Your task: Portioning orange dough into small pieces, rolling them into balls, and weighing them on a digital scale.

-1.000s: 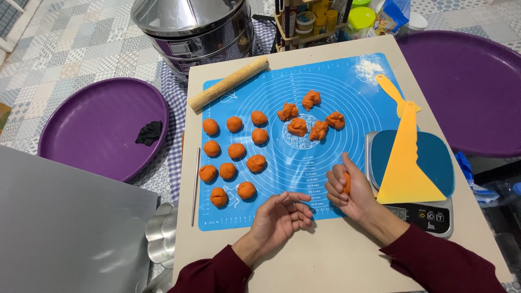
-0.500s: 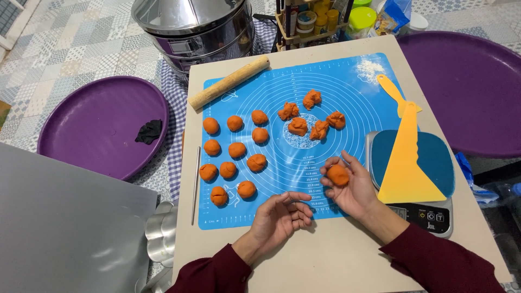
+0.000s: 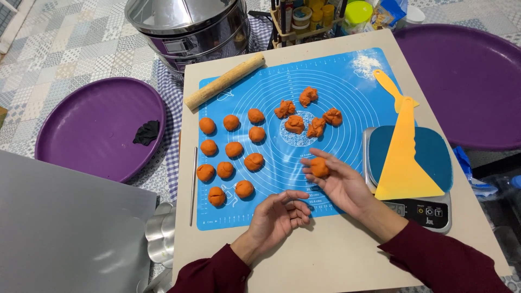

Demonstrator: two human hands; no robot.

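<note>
My right hand lies palm up, fingers loosely spread, with an orange dough ball cradled on them, not squeezed. My left hand is empty, fingers half curled and apart, resting at the near edge of the blue mat. The ball sits up and to the right of the left hand, much nearer the right. Rolled balls lie in rows to the left; rough lumps lie beyond, toward the mat's centre.
</note>
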